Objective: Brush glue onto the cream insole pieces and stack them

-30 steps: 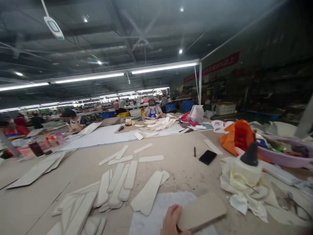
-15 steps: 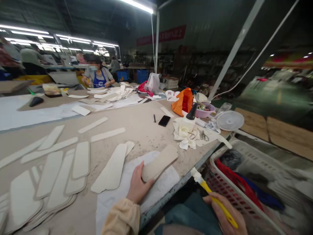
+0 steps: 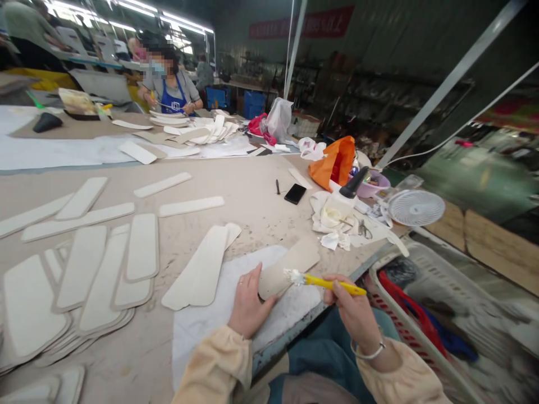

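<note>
My right hand [image 3: 351, 308] grips a yellow-handled brush [image 3: 332, 284], whose bristles carry white paste. The bristles are over a flat beige piece [image 3: 297, 258]; whether they touch it I cannot tell. That piece lies on a white sheet [image 3: 227, 280] at the table's near edge. My left hand [image 3: 250, 303] holds its near end, fingers on the left side and thumb along the front. Left of it rest overlapping cream pieces [image 3: 197, 269] with rounded corners. Farther left, several similar cream pieces [image 3: 84, 269] lie fanned in piles.
Beyond my hands lie a black phone [image 3: 295, 193], crumpled cloth [image 3: 326, 213], scissors [image 3: 364, 229] and an orange bag [image 3: 334, 163]. A white fan [image 3: 416, 207] stands at the table's right corner. A plastic basket [image 3: 404, 325] is beside my right arm. Across the table sits a person [image 3: 172, 90].
My right hand has brought the brush up and left from beside the basket to over the beige piece. The left hand keeps its hold. The view has shifted, with the person opposite appearing larger.
</note>
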A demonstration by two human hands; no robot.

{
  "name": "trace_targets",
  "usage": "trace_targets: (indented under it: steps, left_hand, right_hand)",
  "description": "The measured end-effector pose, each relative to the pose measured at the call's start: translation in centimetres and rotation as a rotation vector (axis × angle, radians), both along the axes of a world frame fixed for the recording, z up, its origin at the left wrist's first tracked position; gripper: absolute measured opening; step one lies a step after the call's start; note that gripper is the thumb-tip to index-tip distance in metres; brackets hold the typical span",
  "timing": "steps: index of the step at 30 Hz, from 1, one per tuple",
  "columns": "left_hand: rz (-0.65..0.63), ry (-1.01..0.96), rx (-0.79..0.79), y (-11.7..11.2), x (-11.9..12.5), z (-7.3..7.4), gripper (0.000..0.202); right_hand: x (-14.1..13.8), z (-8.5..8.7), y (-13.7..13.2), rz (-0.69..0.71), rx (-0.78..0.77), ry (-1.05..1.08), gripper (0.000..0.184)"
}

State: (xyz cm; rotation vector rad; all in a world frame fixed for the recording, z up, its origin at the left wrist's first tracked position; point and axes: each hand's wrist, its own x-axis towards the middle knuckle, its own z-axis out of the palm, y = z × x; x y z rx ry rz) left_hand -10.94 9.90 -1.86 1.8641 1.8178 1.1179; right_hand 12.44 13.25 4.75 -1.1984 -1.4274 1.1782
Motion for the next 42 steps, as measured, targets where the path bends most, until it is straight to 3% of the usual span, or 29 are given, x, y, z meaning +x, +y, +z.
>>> trace_targets:
  steps: [6, 12, 17, 26, 32, 38, 42]
  left_hand:
    - [-0.023, -0.032, -0.011, 0.2, 0.2, -0.4, 0.085]
    - [-0.042, 0.015, -0.029, 0.2, 0.4, -0.7, 0.091]
    - [-0.040, 0.065, -0.015, 0.0, 0.5, -1.1, 0.087]
    - [-0.059, 0.123, 0.010, 0.1, 0.3, -1.6, 0.079]
    - [-0.040, 0.142, 0.024, 0.2, 0.3, -2.1, 0.077]
    - [-0.021, 0.185, 0.031, 0.2, 0.4, -2.2, 0.081]
    - [-0.020, 0.219, 0.043, 0.2, 0.5, -1.9, 0.082]
  right_hand:
    - [-2.4, 0.0, 1.3, 0.009, -0.016, -0.068, 0.033]
    - [-4.9, -0.3, 2.6, 0.162, -0.101, -0.111, 0.034]
    - [-5.0, -1.0, 4.6, 0.167, -0.105, -0.259, 0.031]
    - [0.0, 0.5, 10.1, 0.033, 0.098, -0.588, 0.043]
    - [3.0, 0.5, 11.9, -0.082, 0.246, -0.769, 0.051]
    - [3.9, 0.6, 10.7, -0.120, 0.454, -0.817, 0.033]
    - [2.5, -0.5, 7.9, 0.012, 0.612, -0.929, 0.026]
